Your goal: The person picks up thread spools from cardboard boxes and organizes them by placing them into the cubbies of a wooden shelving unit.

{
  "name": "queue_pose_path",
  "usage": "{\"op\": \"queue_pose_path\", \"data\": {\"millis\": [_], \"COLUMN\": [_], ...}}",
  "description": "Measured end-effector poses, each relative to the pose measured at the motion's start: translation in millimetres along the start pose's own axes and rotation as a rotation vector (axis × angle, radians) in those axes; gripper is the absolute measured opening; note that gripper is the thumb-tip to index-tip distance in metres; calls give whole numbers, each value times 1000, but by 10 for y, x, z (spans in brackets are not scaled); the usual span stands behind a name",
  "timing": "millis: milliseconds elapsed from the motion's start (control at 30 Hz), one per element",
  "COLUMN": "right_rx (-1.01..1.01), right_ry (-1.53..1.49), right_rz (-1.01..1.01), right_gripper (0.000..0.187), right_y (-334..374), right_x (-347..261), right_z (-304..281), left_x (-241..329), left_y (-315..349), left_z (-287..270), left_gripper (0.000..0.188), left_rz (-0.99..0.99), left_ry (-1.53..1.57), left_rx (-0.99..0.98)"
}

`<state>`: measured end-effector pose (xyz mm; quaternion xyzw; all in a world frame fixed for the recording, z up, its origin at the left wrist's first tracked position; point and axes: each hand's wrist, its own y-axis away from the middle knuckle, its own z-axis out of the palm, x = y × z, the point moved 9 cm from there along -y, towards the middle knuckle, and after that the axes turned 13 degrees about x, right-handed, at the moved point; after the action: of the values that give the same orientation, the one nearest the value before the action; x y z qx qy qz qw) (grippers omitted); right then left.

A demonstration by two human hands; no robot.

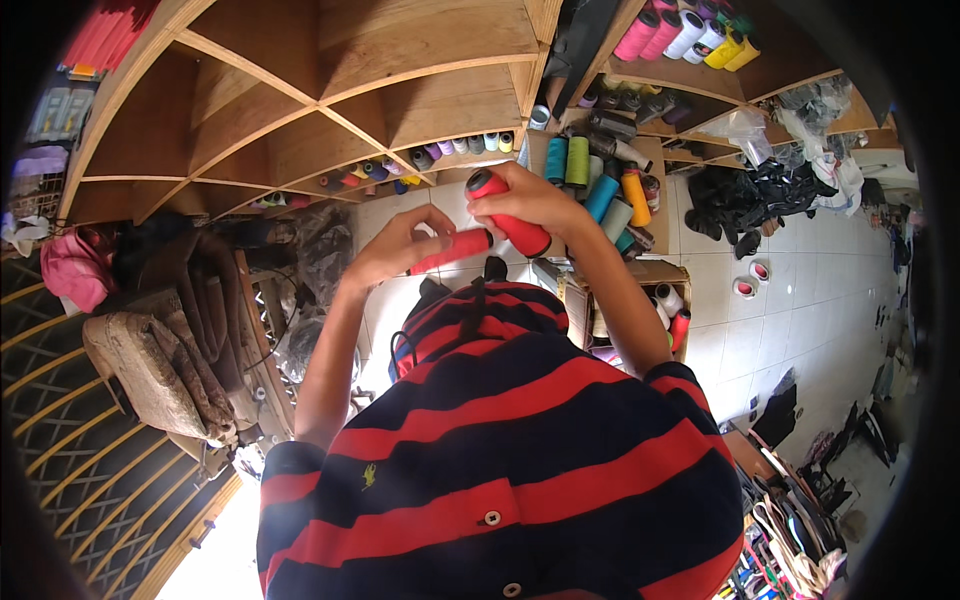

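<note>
My left hand (395, 246) is closed on a red thread spool (455, 251), which lies nearly level with its dark end toward the right. Just right of it, my right hand (535, 205) grips a second, brighter red thread cone (521, 232), tilted with its dark-tipped top up and to the left. The two spools are close to each other in front of my chest. Beyond my right hand, an open box (650, 163) holds several thread cones, among them a lime green cone (578, 161) and an orange cone (635, 196).
Wooden shelving (320, 107) spans the far side, with a row of small spools (460, 147) in a lower compartment. Pink, white and yellow cones (690, 38) fill an upper right shelf. Below my right forearm sits another box (684, 290). Black bags (750, 205) lie on the tiled floor.
</note>
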<state>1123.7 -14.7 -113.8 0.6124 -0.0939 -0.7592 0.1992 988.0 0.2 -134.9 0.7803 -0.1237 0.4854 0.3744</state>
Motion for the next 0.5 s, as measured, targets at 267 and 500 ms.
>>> {"op": "queue_pose_path", "data": {"millis": [267,500], "right_rx": [-116,-7], "right_ry": [-565,-456], "right_rz": [130,81], "right_gripper": [16,15], "right_y": [287,6], "right_x": [529,580], "right_z": [489,76], "left_x": [99,82], "left_y": [-29,245], "left_z": [-236,-17], "left_gripper": [37,34], "left_rz": [54,72], "left_ry": [751,368], "left_rx": [264,-162]}}
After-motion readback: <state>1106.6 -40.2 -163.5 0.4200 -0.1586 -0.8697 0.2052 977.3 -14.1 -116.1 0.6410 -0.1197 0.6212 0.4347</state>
